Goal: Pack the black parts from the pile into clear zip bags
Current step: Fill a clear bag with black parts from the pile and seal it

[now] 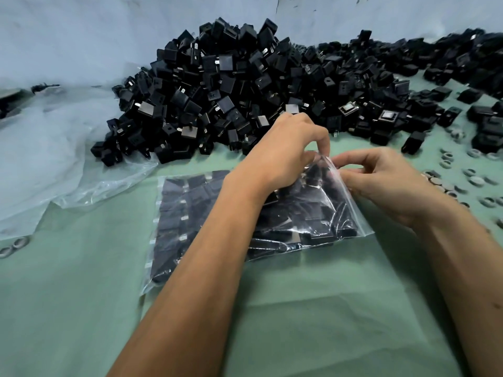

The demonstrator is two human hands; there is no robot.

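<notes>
A big pile of black parts point(231, 93) fills the back of the green table point(313, 322). In front of it a clear zip bag point(321, 213) filled with black parts lies tilted on top of another filled flat bag point(185, 213). My left hand point(283, 148) pinches the upper bag's zip edge at its far corner. My right hand point(386, 180) pinches the same zip edge a little nearer to me. Both arms reach in from the bottom of the view, and the left forearm covers part of the lower bag.
Loose clear plastic sheeting point(68, 164) spreads over the left side. Several small grey rings point(462, 183) are scattered at the right, and a few rings point(16, 246) lie at the left edge. A pale wall point(81, 36) rises behind the pile.
</notes>
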